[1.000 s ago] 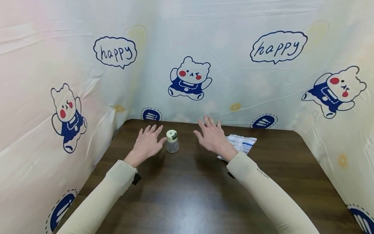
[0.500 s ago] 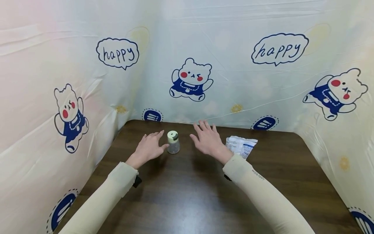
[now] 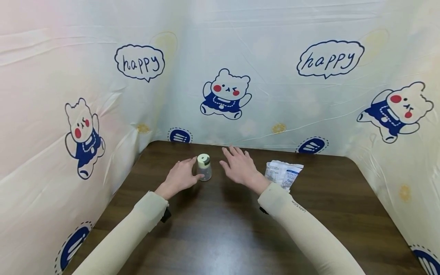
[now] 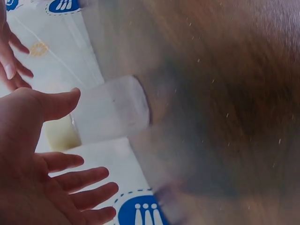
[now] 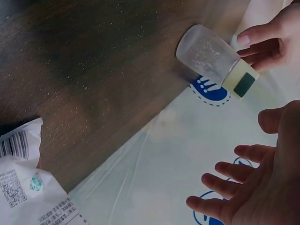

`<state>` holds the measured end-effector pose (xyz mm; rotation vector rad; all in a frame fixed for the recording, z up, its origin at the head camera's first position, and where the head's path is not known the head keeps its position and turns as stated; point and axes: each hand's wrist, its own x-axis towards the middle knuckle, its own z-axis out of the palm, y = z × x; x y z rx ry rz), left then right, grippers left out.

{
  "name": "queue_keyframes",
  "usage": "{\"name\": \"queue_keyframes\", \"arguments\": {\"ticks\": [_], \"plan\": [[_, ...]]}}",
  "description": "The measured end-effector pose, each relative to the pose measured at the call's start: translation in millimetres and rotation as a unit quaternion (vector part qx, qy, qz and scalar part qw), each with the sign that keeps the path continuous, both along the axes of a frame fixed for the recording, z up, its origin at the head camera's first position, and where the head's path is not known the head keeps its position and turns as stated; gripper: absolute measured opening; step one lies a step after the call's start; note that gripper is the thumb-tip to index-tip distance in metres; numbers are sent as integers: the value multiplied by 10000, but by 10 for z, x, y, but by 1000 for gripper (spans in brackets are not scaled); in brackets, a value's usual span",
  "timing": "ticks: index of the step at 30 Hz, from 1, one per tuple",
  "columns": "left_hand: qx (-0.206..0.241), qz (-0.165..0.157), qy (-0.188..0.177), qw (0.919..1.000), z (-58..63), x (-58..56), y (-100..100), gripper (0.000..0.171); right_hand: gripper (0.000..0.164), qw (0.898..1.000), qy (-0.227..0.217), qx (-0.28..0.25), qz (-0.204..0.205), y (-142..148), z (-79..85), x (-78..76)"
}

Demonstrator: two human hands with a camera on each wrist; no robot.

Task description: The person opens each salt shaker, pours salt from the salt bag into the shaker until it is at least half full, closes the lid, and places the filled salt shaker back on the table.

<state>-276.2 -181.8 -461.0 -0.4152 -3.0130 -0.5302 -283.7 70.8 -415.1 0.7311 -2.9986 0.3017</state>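
Observation:
A clear seasoning bottle (image 3: 205, 174) with a pale green cap (image 3: 203, 159) stands upright on the brown table, left of centre. White grains show inside the bottle (image 5: 208, 55) in the right wrist view. My left hand (image 3: 180, 176) is right at its left side, thumb toward the near side and fingers toward the far side. In the left wrist view that hand (image 4: 35, 154) has its thumb and fingers spread apart, with the bottle just beyond. To the right of the bottle, my right hand (image 3: 240, 166) hovers palm down, fingers extended and holding nothing.
A white printed packet (image 3: 284, 172) lies to the right, beside my right wrist. Printed cloth (image 3: 268, 88) hangs around the back and sides of the table (image 3: 213, 229). In the right wrist view, small white specks dot the dark wood.
My left hand has moved right, bringing its thumb and fingertips up to the bottle. My right hand has drifted left and slightly nearer, uncovering more of the packet. The bottle has stayed put.

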Motion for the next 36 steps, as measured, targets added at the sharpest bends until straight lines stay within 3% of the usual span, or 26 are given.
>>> {"name": "queue_keyframes", "arguments": {"ticks": [6,11,23,36], "plan": [[470,134,3,9988,-71,-21,52,85,61,9998,46,-8,171,-79,-48,1],[686,126,27,9976,-123,-61,76,74,60,9994,84,-37,347,-147,-78,-14],[1378,344,-379,9891,-192,-116,93,63,60,9961,-223,10,857,-314,-84,-17],[1560,317,-419,9864,-249,-149,141,61,58,9926,-418,175,1128,-351,-146,-2]]}}
